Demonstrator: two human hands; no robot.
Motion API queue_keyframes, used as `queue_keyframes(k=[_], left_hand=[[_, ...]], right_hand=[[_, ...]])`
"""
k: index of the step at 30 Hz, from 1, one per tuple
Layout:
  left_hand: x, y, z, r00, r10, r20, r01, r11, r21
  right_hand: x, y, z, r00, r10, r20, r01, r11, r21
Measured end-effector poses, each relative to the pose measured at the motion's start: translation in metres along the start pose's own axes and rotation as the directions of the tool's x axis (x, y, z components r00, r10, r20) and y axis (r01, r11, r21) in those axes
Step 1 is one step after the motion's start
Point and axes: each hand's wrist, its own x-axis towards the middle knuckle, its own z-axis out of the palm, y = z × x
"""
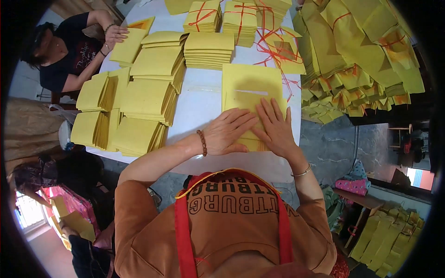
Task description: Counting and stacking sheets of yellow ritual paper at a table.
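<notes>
Both of my hands lie flat on a sheet of yellow paper (252,74) near the front edge of the white table. My left hand (230,129), below a brown beaded bracelet, points up and to the right with its fingers stretched out. Beside it, my right hand (276,127) presses down with fingers extended, and its fingertips are close to those of the left. A pale slit shows across the paper just above the hands. The layers under the paper are partly hidden by my palms.
Folded yellow paper stacks (146,99) fill the table's left side. Bundles tied with red string (241,21) stand at the back, beside loose red string (266,44). A large heap of yellow paper (352,46) rises at right. A co-worker's hand (116,33) rests on paper at far left.
</notes>
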Motion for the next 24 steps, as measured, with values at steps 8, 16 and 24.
queue_keyframes(k=[8,16,24], left_hand=[[0.006,0.004,0.005,0.997,-0.048,-0.056,0.05,0.998,0.031],[0.0,0.004,0.008,0.998,-0.031,-0.056,0.037,0.994,0.105],[0.01,0.004,0.012,0.989,0.102,-0.108,-0.068,0.958,0.278]], right_hand=[[0.001,0.0,0.003,1.0,0.007,0.008,-0.008,0.999,0.033],[-0.007,0.024,0.009,0.994,0.003,-0.113,0.046,0.9,0.433],[-0.007,0.023,0.006,0.999,-0.018,-0.034,0.025,0.978,0.206]])
